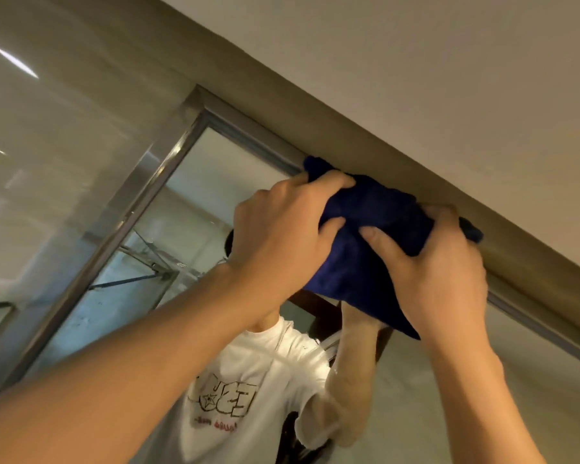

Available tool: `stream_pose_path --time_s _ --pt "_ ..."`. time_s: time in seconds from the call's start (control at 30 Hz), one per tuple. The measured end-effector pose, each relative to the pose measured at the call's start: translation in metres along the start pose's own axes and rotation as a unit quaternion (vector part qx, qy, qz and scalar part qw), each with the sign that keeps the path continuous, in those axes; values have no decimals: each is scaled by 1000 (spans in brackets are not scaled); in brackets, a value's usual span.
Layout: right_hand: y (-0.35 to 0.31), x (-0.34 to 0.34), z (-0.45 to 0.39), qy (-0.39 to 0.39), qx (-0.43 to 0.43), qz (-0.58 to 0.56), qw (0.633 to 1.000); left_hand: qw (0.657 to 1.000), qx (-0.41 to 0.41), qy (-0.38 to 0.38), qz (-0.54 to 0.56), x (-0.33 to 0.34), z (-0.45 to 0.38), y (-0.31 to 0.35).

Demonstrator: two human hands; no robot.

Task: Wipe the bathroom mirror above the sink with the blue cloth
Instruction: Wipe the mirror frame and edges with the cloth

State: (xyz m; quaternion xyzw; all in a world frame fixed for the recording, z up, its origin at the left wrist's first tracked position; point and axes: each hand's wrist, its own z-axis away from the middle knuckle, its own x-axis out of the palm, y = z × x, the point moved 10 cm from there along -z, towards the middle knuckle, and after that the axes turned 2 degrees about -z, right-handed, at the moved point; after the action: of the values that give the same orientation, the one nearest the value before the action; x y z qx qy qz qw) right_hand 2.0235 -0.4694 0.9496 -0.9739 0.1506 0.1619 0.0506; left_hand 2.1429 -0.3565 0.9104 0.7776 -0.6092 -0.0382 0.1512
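Both hands are up on the blue cloth [365, 236], bunched against the mirror [215, 182] right at its top edge, under the beige ledge [365, 142]. Left hand [282, 236] grips the cloth's nine o'clock side, fingers curled into the fabric. Right hand [439, 269] clamps its three o'clock side, thumb pressing in. At six o'clock, a white printed T-shirt [248, 380] shows in the reflection.

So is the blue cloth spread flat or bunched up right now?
Bunched up: the dark blue cloth is crumpled into folds, gripped by the left hand and right hand.
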Motion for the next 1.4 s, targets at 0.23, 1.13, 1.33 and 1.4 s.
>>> stream_pose_path --time_s 0.23,1.13,1.33,1.4 --pt "-80 46 -22 9 -55 2 998 998 -49 37 -26 -56 -29 -72" --pt "16 -8 2 29 -38 4 999 1000 -18 18 -17 4 2 27" --pt "-52 29 -14 10 -117 -14 993 992 -94 63 -50 -35 -9 -30" --pt "-48 29 -14 9 -123 -22 992 992 -99 56 -49 -34 -11 -29"
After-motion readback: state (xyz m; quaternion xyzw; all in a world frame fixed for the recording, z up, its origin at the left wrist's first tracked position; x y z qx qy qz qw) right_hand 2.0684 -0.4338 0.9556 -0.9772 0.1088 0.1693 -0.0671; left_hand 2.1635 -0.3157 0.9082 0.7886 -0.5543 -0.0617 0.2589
